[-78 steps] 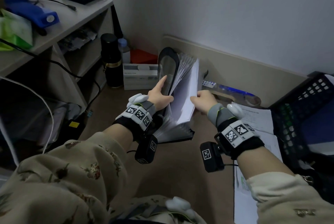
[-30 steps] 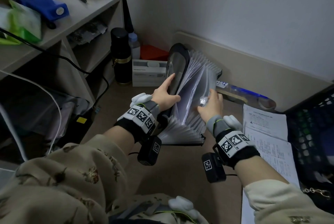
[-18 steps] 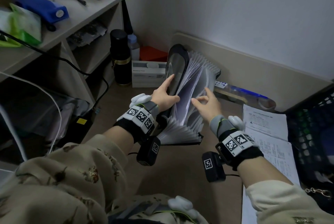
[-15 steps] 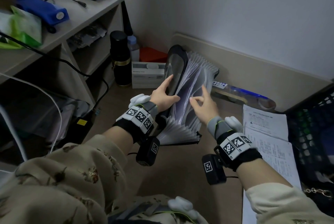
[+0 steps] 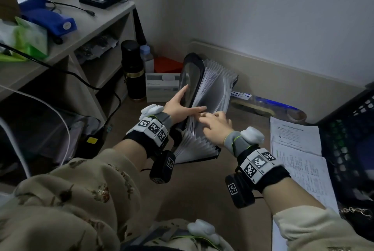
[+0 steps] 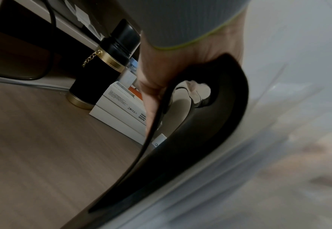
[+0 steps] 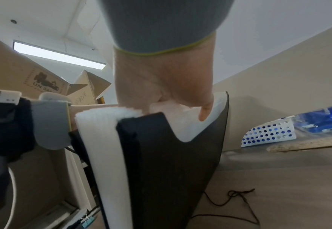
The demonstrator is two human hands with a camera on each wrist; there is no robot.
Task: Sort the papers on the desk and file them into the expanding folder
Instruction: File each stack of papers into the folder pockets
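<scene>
1. Head view: the expanding folder [image 5: 210, 96] stands upright on the desk [image 5: 194, 188], fanned open, left of the loose papers [image 5: 297, 149]. The left hand [image 5: 178, 105] clamps the folder's black front cover, thumb on its outer face, index finger extended across the dividers. The right hand [image 5: 214, 127] has dropped from the upper divider edges half a second ago to their near lower edge, fingers spread and holding no sheet. Judgement: pocket selection continues; nothing is being filed.
2. Left wrist view: the left hand [image 6: 161, 80] grips the cover's edge.
3. Right wrist view: right fingers [image 7: 204, 111] dip between the white dividers [image 7: 110, 155], parting them.
</scene>
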